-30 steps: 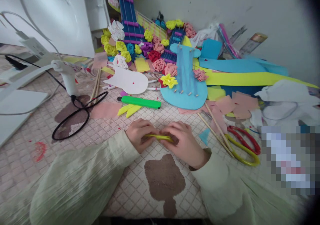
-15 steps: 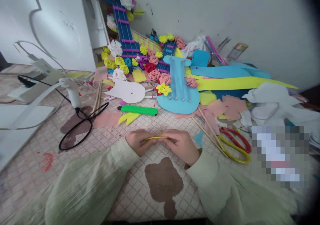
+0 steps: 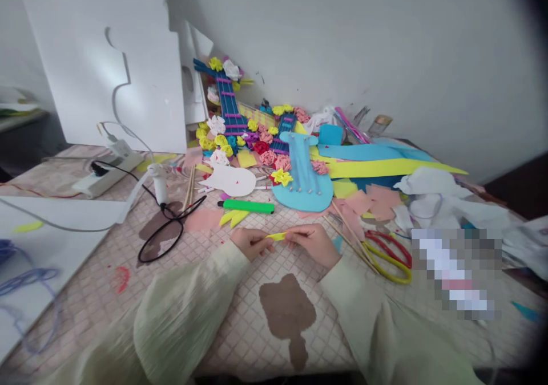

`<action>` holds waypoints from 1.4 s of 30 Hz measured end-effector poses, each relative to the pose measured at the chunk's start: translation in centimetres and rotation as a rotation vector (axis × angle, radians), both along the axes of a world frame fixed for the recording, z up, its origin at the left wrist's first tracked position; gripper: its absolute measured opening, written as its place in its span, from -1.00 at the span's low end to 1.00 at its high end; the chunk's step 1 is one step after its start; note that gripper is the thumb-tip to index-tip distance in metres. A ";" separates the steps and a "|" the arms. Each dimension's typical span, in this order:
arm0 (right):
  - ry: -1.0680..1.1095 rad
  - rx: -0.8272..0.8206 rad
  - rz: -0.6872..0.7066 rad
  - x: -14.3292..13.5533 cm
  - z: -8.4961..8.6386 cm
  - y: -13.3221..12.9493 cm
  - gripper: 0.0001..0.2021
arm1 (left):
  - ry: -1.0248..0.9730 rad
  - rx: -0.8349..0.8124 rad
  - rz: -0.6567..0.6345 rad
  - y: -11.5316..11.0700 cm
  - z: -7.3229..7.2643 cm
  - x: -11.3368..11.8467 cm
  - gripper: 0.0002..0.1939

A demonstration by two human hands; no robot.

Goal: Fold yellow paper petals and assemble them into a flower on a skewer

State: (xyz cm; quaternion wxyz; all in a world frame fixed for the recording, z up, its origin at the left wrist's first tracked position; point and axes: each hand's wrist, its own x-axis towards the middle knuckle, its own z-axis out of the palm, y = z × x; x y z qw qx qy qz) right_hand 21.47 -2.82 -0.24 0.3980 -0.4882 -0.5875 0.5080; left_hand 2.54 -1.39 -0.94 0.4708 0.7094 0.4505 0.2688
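Observation:
Between my two hands is a small strip of yellow paper (image 3: 277,236), held over the middle of the table. My left hand (image 3: 252,242) pinches its left end. The right end is pinched by my right hand (image 3: 311,244). Just beyond my fingers lie yellow paper pieces (image 3: 233,217) and a green utility knife (image 3: 248,206). A light-blue guitar-shaped cutout (image 3: 303,194) with a yellow paper flower (image 3: 281,177) rests farther back, beside a white cutout (image 3: 231,180).
Red and yellow scissors (image 3: 387,262) and thin wooden sticks (image 3: 351,234) lie to the right. A black cable loop (image 3: 160,242) and a glue gun (image 3: 159,184) sit left. Blue decorated guitar necks (image 3: 231,105) and paper flowers crowd the back. White boards (image 3: 141,88) stand behind.
My view has tilted up, so more wall shows. My fingers have shifted on the yellow strip, which now shows a shorter stretch between them.

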 end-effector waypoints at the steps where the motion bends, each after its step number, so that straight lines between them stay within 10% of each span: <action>1: 0.010 0.001 -0.009 0.0 0.0 0.0 -0.81 | -0.009 0.004 -0.002 0.0 -0.1 0.0 -0.73; 16: 0.309 0.030 -0.178 -3.2 0.0 0.1 -0.73 | 0.043 0.283 0.059 0.8 0.6 -0.3 -0.53; 24: 0.364 0.042 -0.255 -4.2 -0.3 2.7 -0.73 | 0.343 0.611 0.123 3.3 1.8 -4.9 -0.71; 42: 0.046 -0.261 0.092 -5.6 -0.1 4.0 -0.90 | 0.549 0.814 0.214 4.7 -0.5 -4.9 -0.73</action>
